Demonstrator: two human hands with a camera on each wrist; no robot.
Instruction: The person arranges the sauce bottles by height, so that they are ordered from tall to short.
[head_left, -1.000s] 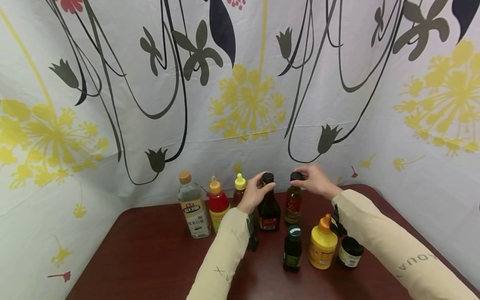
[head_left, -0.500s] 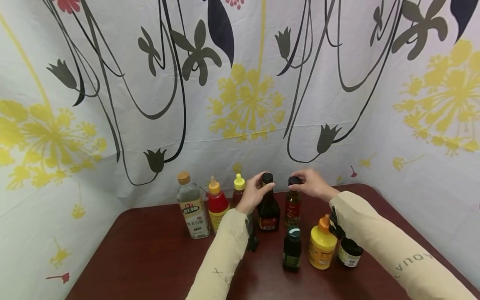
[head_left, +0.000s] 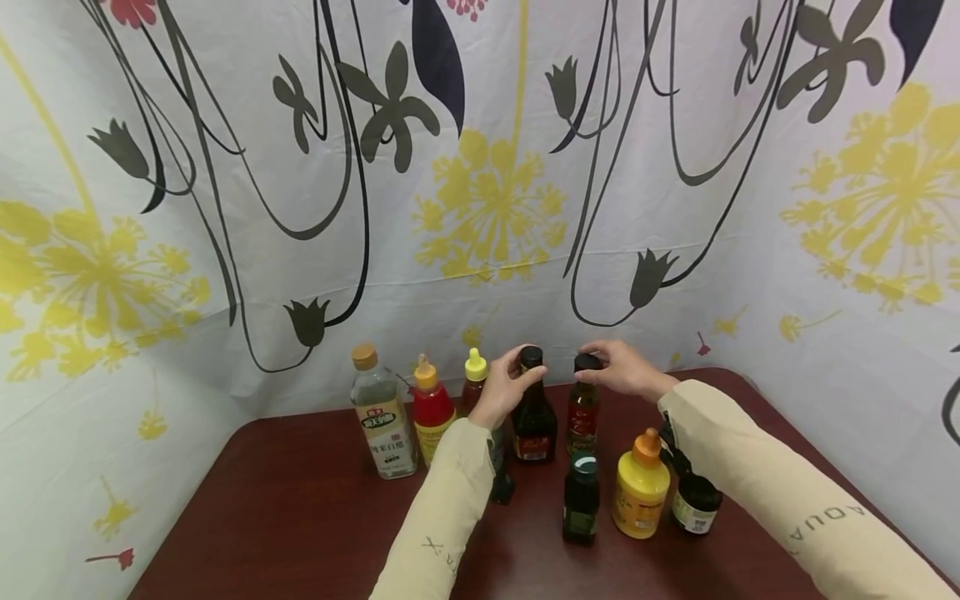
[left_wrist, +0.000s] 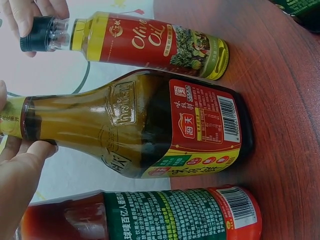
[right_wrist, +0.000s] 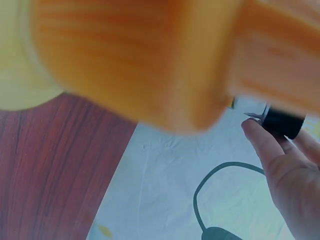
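Note:
My left hand (head_left: 504, 387) grips the neck of a dark soy sauce bottle (head_left: 534, 425), which stands upright towards the back of the table. Just right of it is a slim olive oil bottle (head_left: 582, 417) with a red label, its black cap pinched by the fingers of my right hand (head_left: 622, 369). In the left wrist view the soy sauce bottle (left_wrist: 135, 125) and the olive oil bottle (left_wrist: 145, 42) lie side by side with a narrow gap. The right wrist view shows the thumb and fingers at the black cap (right_wrist: 282, 121), partly covered by a blurred orange nozzle (right_wrist: 125, 60).
Left of the hands stand a clear vinegar bottle (head_left: 385, 429), a red squeeze bottle (head_left: 432, 412) and a yellow-capped bottle (head_left: 475, 367), partly behind the left arm. Nearer are a small dark jar (head_left: 581, 504), a yellow squeeze bottle (head_left: 641, 492) and a squat black-lidded jar (head_left: 697, 504).
The right hand and the olive oil bottle have come slightly nearer to the viewer and a little towards the soy sauce bottle. The left hand keeps its grip.

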